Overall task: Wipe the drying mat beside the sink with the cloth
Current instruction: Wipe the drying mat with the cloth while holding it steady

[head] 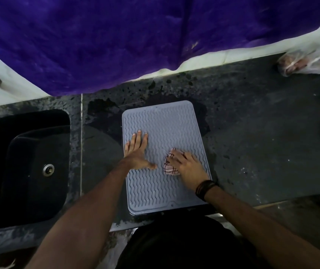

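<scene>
Desk (pixel 252 133): I see a dark speckled surface, wet in dark patches around the far end of the mat, so I expect the mat to slide if I push hard.
Sink (pixel 29 162): it sits to my left, apart from the mat, with its drain showing.
Drying mat (pixel 165 129): it lies grey and wavy-ridged just right of the sink, long side running away from me, near edge at the desk front.
Left hand (pixel 136 152): I have it flat on the mat's left edge, fingers straight and spread, thumb out; I judge it should stay there as an anchor.
Right hand (pixel 189 167): it presses the cloth on the right-centre of the mat, fingers bent over the bunched fabric and gripping it.
Cloth (pixel 167 166): pale with dark checked lines, crumpled small; how much of it lies under my palm I cannot tell.
Stroke: I judge it best to wipe along the ridges, toward the untouched far end, in overlapping passes.
Pressure: firm enough to reach the grooves, since water probably sits between the ridges.
</scene>
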